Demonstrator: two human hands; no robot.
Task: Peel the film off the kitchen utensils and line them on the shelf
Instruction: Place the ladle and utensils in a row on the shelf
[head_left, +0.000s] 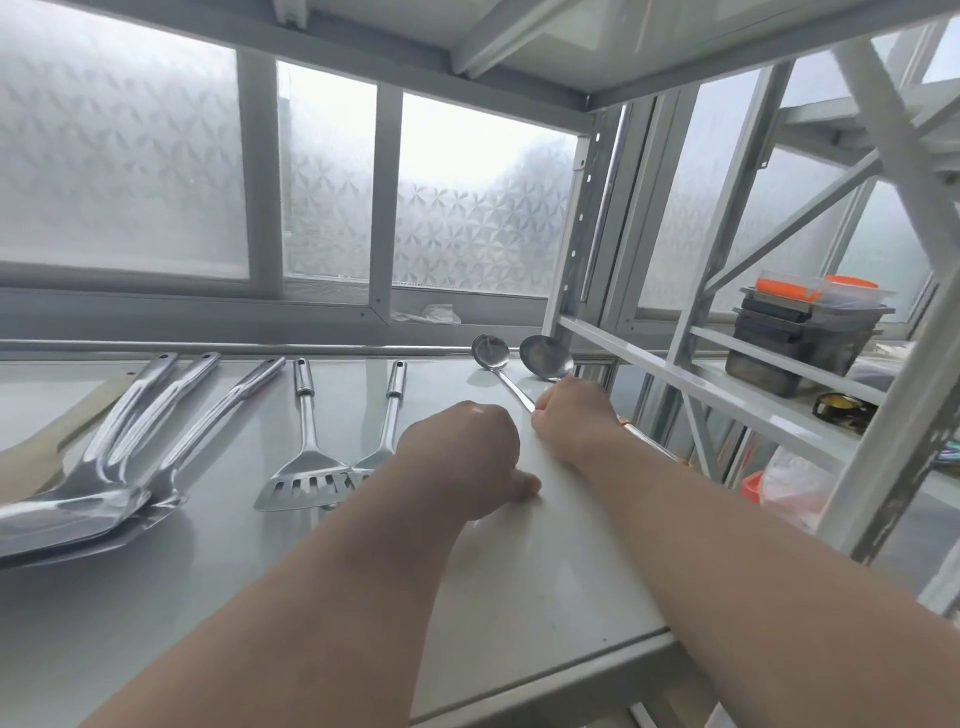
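Both forearms are stretched out over a pale shelf (519, 571) set under a second shelf board, with frosted patterned windows (467, 208) behind. The right hand (574, 415) is curled into a fist round the handle of a ladle (546, 357), whose bowl lies at the far right end of the shelf; a strip of that handle is seen sticking out behind the wrist. A second ladle (490, 349) is laid just left of it, its thin handle running down to the right fist; whether that handle is also gripped cannot be told. The left hand (462, 457) is held knuckles up with fingers curled under, thumb tip resting on the shelf surface; what, if anything, is held in it cannot be told. A slotted turner (306, 483) is laid left of the left hand, head toward the camera, and another turner (387, 415) lies beside it, its head partly hidden by the left wrist. Farther left, three solid spatulas (104, 493) are fanned together, heads overlapping. A neighbouring white rack (727, 395) is seen at right, with stacked dark containers (800, 338) on it.
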